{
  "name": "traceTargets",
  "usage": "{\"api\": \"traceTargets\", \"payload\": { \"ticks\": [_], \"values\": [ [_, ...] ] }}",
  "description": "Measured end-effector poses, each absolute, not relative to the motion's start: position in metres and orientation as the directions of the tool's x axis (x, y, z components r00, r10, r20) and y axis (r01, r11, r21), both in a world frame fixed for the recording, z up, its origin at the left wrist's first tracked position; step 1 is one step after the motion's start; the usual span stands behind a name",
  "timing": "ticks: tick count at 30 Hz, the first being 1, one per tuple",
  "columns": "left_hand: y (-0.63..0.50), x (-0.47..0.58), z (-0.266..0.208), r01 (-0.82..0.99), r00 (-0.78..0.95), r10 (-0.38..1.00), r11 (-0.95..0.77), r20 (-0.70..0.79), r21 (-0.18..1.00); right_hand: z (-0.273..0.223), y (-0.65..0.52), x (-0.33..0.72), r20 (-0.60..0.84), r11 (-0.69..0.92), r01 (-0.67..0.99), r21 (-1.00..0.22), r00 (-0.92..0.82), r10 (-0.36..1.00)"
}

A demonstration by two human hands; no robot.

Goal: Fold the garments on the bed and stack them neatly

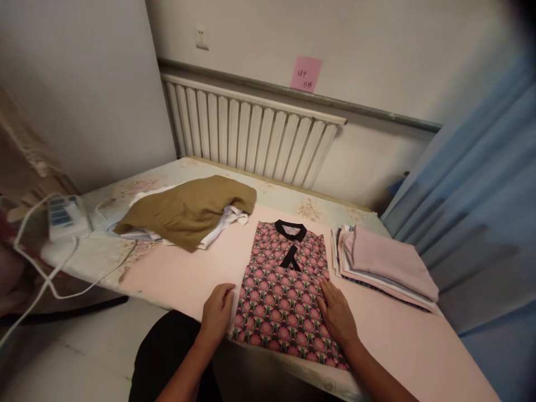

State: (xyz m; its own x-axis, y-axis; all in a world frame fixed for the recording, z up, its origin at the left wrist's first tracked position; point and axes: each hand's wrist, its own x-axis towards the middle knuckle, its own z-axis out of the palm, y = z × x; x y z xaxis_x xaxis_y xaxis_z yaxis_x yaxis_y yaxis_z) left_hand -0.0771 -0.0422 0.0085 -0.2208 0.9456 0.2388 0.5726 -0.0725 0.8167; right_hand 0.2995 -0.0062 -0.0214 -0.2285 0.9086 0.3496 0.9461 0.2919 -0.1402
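A folded shirt (282,301) with a pink floral print, a black collar and a black trim piece on its chest lies flat in front of me. My right hand (337,312) rests flat on its right edge, fingers stretched out. Just off the shirt's left edge is my left hand (218,312), loosely curled, with thumb and index finger a little apart. Nothing shows in its grasp; its other fingers are mostly hidden. Under the shirt spreads a pink cloth (180,279) covering the table.
A loose pile with an olive garment (192,209) on top lies at the back left. Folded clothes (389,259) are stacked on the right. White cords (52,279) trail at the left beside a power strip (69,218). A radiator (251,131) and blue curtain (469,195) border the table.
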Motion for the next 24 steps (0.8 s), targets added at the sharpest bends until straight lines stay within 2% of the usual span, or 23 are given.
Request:
{"api": "traceTargets", "payload": {
  "ticks": [5, 9, 14, 17, 20, 24],
  "values": [
    [-0.096, -0.076, 0.006, 0.537, -0.259, 0.950, -0.010, 0.176, 0.843, -0.020, -0.007, 0.298, 0.329, 0.273, 0.949, -0.158, -0.210, 0.921],
    [-0.117, -0.071, -0.001, 0.438, -0.247, 0.969, 0.131, -0.021, 0.889, -0.020, -0.008, 0.298, 0.340, 0.275, 0.948, -0.159, -0.209, 0.917],
    [-0.118, -0.061, -0.011, 0.125, -0.137, 0.959, 0.266, -0.249, 0.956, -0.021, -0.009, 0.298, 0.353, 0.265, 0.955, -0.136, -0.203, 0.913],
    [-0.118, -0.060, -0.009, -0.120, -0.087, 0.931, 0.344, -0.355, 0.931, -0.021, -0.009, 0.298, 0.359, 0.257, 0.959, -0.117, -0.201, 0.912],
    [-0.120, -0.063, -0.004, -0.264, 0.015, 0.929, 0.361, -0.371, 0.894, -0.021, -0.009, 0.298, 0.367, 0.258, 0.960, -0.108, -0.203, 0.908],
    [-0.119, -0.064, -0.003, -0.230, 0.165, 0.930, 0.359, -0.327, 0.905, -0.023, -0.009, 0.299, 0.395, 0.267, 0.957, -0.116, -0.202, 0.896]
  ]
}}
